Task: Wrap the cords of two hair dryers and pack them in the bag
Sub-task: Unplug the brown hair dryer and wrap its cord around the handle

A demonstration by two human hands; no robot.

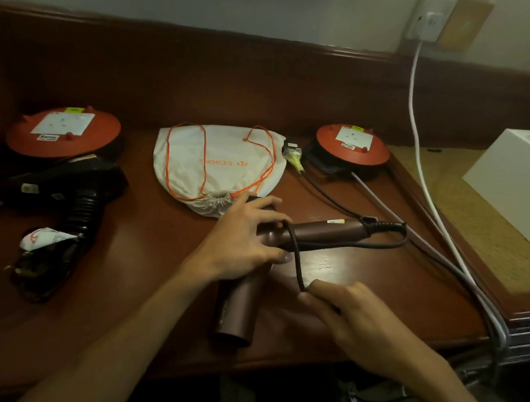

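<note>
A brown hair dryer [321, 233] lies on the wooden table [161, 275], barrel toward me and handle pointing right. My left hand [247, 237] grips its body where barrel and handle meet. My right hand [353, 317] pinches its black cord [295, 261], which loops over the handle. The cord's plug [292, 153] lies beside the bag. A white drawstring bag [218, 164] with orange strings lies flat behind the dryer, its mouth gathered shut. A black hair dryer [74, 200] with its cord bundled at the handle rests at the left.
Two red cable reels [63, 133] [353, 146] stand at the back left and back right. A white cable [421, 156] runs from a wall socket [428, 19] down past the table's right edge. A white box [524, 188] stands on the right.
</note>
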